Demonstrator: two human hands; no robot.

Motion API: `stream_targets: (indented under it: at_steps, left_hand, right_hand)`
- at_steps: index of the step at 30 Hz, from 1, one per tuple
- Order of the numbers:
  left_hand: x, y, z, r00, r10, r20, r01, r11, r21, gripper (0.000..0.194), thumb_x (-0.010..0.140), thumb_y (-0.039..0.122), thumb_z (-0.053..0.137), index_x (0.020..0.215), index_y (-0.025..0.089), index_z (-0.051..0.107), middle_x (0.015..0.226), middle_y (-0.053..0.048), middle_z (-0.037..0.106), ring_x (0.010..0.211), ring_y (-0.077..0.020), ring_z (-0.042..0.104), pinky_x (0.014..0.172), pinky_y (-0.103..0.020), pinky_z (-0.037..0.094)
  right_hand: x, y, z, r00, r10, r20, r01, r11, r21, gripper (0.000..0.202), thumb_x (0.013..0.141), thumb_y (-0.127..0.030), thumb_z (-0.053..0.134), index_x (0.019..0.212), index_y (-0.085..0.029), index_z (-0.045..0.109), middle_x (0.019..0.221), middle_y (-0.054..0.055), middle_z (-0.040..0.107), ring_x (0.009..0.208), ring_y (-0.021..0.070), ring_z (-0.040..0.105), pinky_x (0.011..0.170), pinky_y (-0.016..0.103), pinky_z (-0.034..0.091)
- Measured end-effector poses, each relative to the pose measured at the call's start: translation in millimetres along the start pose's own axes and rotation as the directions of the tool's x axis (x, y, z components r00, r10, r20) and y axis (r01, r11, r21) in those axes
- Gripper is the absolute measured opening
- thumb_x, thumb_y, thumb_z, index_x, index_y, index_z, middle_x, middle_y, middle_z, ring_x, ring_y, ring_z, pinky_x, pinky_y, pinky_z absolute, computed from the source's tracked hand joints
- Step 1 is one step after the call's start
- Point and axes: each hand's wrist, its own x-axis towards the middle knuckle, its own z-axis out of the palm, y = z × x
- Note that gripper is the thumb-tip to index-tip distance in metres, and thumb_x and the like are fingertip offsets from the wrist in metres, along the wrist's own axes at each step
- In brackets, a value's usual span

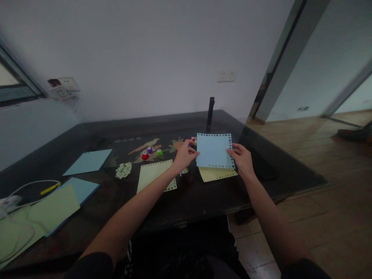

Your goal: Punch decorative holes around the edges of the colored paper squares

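A square sheet of light blue paper [214, 150] with small holes punched along its top, right and bottom edges is held up above the dark table. My left hand [186, 156] pinches its left edge, and my right hand [242, 158] pinches its right edge. Below and partly behind it lies a pale yellow sheet [216, 175], also punched along an edge. Left of that, partly covered by my left forearm, another punched yellow sheet [155, 172] rests on the table. Small red and green pieces, partly hidden, sit behind my left hand.
Red, purple and green craft punches [145, 155] with eye-like tops stand near a pile of small paper cutouts [123, 170]. Blue sheets [88, 161], green sheets [55, 207] and a white cable [31, 182] lie at left. A black upright object [210, 113] stands at the back by the wall.
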Motion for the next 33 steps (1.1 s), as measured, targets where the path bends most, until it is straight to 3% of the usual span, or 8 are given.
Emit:
stream_targets:
  at_steps: [2,5,10,14,19,27,33]
  left_hand:
    - [-5,3,3.8,1.0,0.011,0.023,-0.012,0.998,0.056,0.035,0.071,0.018,0.063,0.103,0.017,0.049,0.064,0.004,0.062,0.058,-0.0108,0.06,0.062,-0.023,0.046]
    - [-11,6,9.6,0.99,-0.007,0.141,-0.016,0.987,0.162,0.015,0.071,0.018,0.061,0.086,0.016,0.057,0.061,0.002,0.063,0.058,-0.0113,0.061,0.063,-0.023,0.046]
    - [-17,5,14.8,0.952,-0.093,0.29,0.002,0.954,0.299,0.007,0.072,0.017,0.059,0.076,0.016,0.063,0.055,0.001,0.064,0.06,-0.0129,0.063,0.064,-0.023,0.047]
    - [-19,5,15.1,0.94,-0.152,0.305,0.04,0.938,0.343,0.007,0.071,0.017,0.059,0.076,0.016,0.064,0.053,0.002,0.064,0.059,-0.0127,0.064,0.065,-0.023,0.048]
    - [-20,2,17.6,0.927,-0.188,0.325,0.045,0.915,0.401,0.007,0.072,0.019,0.06,0.077,0.016,0.064,0.056,0.001,0.066,0.059,-0.0127,0.064,0.066,-0.023,0.049]
    - [-23,-11,22.1,0.927,-0.132,0.352,-0.058,0.875,0.481,0.011,0.074,0.022,0.058,0.081,0.018,0.064,0.061,0.001,0.066,0.054,-0.0127,0.062,0.065,-0.024,0.047]
    - [-25,-9,23.3,0.944,-0.111,0.312,-0.091,0.821,0.564,0.013,0.074,0.022,0.058,0.084,0.019,0.065,0.069,-0.001,0.068,0.065,-0.0154,0.063,0.066,-0.024,0.046]
  right_hand:
    - [1,-2,-2,0.999,-0.026,-0.021,0.025,0.999,-0.046,0.047,0.059,-0.035,0.072,0.1,-0.016,0.061,0.06,-0.004,0.057,0.05,0.011,0.05,0.049,0.023,0.039]
    - [2,-4,-4,0.997,-0.073,-0.009,0.071,0.985,-0.155,0.048,0.061,-0.035,0.069,0.103,-0.014,0.06,0.059,-0.003,0.056,0.049,0.0109,0.047,0.047,0.023,0.036]
    - [4,-1,-5,0.988,-0.057,0.146,0.117,0.891,-0.44,0.035,0.064,-0.03,0.064,0.096,-0.015,0.063,0.059,-0.002,0.057,0.054,0.014,0.052,0.052,0.025,0.039]
    - [4,4,-7,0.984,-0.037,0.174,0.14,0.765,-0.628,0.029,0.065,-0.022,0.063,0.093,-0.018,0.064,0.062,-0.001,0.059,0.059,0.0149,0.054,0.058,0.027,0.041]
    - [2,7,-8,0.983,-0.013,0.185,0.147,0.665,-0.732,0.029,0.067,-0.018,0.063,0.096,-0.021,0.064,0.067,-0.001,0.06,0.066,0.0149,0.056,0.064,0.027,0.042]
    - [-1,11,-6,0.975,0.041,0.219,0.156,0.58,-0.8,0.027,0.071,-0.018,0.062,0.098,-0.022,0.063,0.074,0.0,0.061,0.069,0.0149,0.056,0.065,0.026,0.04]
    - [-1,11,-5,0.976,0.055,0.208,0.145,0.549,-0.823,0.026,0.071,-0.019,0.062,0.097,-0.023,0.063,0.076,0.001,0.062,0.069,0.0152,0.056,0.063,0.026,0.039]
